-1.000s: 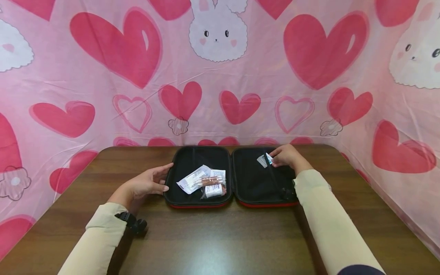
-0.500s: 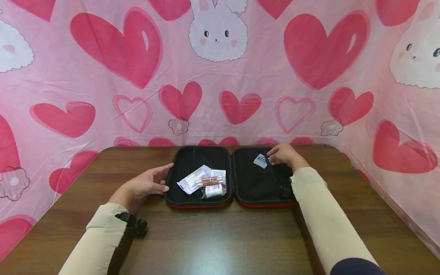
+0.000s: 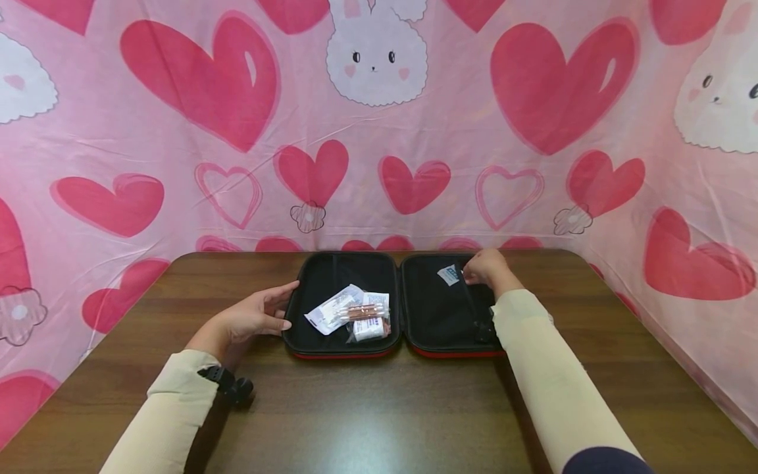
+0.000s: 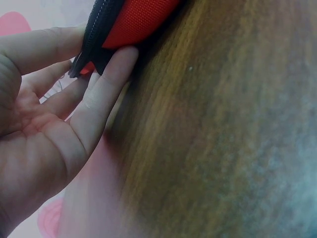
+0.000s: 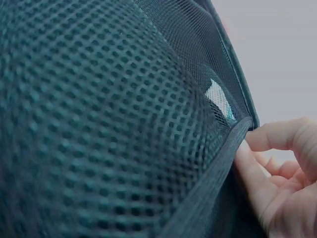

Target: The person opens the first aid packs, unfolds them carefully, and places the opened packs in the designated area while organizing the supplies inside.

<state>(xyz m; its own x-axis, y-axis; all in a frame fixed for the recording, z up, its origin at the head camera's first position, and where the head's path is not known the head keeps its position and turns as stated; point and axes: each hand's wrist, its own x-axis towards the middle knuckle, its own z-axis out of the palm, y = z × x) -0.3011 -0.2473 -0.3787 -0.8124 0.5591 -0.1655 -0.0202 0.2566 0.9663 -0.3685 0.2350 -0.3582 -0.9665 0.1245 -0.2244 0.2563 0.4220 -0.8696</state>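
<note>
An open black zip case with a red shell lies spread flat in two halves on the table. My left hand holds the left half's outer edge; in the left wrist view, thumb and fingers lie at the zipped rim. At the right half, my right hand pinches the elastic edge of a mesh pocket between thumb and finger. A small white-and-blue packet sits behind the mesh, left of the fingers. Some right fingers are hidden in the head view.
The left half holds a white sachet, a bundle of brown-and-white sticks and a white wrapped pack. A wooden table surrounds the case. A pink heart-patterned cloth hangs behind.
The small packet, earlier at my right fingertips, has moved left behind the mesh, and my fingers have let it go. My right forearm has shifted slightly left. The left hand stays put.
</note>
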